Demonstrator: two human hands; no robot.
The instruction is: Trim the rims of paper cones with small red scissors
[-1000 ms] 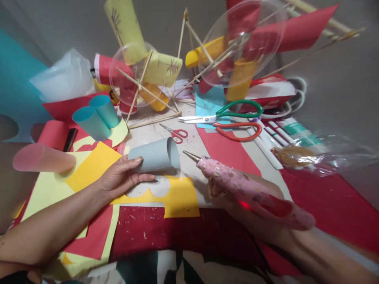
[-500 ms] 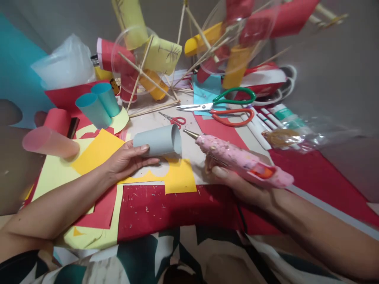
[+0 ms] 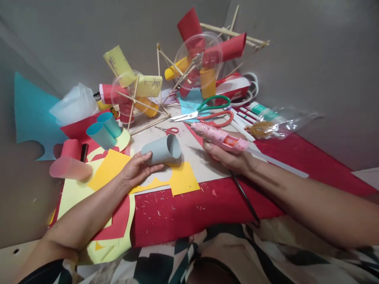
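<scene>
The left hand [image 3: 136, 169] is curled around a grey tube [image 3: 162, 149], thumb under and fingers on top. It holds the tube on its side, low over the table, with the open end to the right. The right hand [image 3: 232, 158] is closed around a pink glue gun [image 3: 220, 137]. The gun's tip points left, near the tube but not touching it. A black cord [image 3: 245, 199] runs from the gun down toward the person.

Under the tube lies a yellow sheet [image 3: 182, 179] with round bites cut out of it, and a red sheet [image 3: 192, 209] lies closer to the person. Just past the tube are small red scissors [image 3: 169, 129]. Farther back are big scissors [image 3: 207, 110] with one green handle and one orange.

To the left, two blue tubes [image 3: 104, 128] lie side by side, and a pink tube [image 3: 70, 169] lies beside them.

On the right, a clear bag [image 3: 284, 120] holds a brown bundle [image 3: 262, 128] — what it is, I cannot tell. A white bag [image 3: 74, 104] sits at the back left, and what is inside it is hidden. At the back stand two clear round lids [image 3: 201, 55] with sticks and paper rolls fixed to them.
</scene>
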